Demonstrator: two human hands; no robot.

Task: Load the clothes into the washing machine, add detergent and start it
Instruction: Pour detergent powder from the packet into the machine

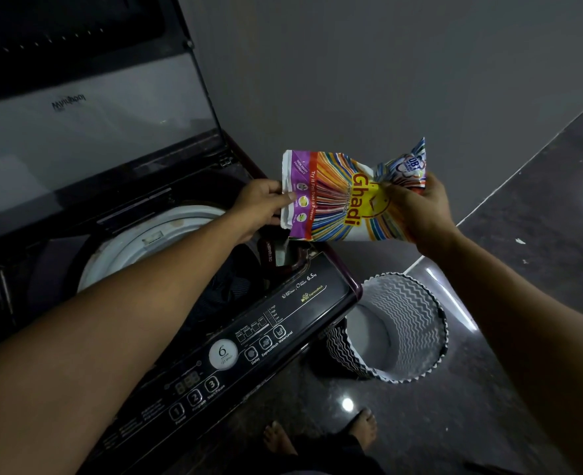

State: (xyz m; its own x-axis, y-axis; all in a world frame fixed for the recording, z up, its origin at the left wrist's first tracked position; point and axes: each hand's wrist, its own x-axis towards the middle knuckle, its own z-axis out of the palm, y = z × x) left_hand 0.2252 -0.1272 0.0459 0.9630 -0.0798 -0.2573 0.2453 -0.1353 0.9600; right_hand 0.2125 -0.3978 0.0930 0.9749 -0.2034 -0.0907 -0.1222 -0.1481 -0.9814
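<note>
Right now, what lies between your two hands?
The detergent packet spans the whole gap, as the head view shows: the left hand pinches one end and the right hand grips the other.

The left forearm (139, 303) hides much of the drum (139, 248) and the dark clothes (230, 286). Fingers of the right hand (420, 214) lie behind the detergent packet (345, 197). The lid (77, 132) runs off the top edge.

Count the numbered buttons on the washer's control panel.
3, in a row on the control panel: button 1 nearest the camera, button 2 beside it, button 3 by the Start/Pause label. None seems hidden.
</note>
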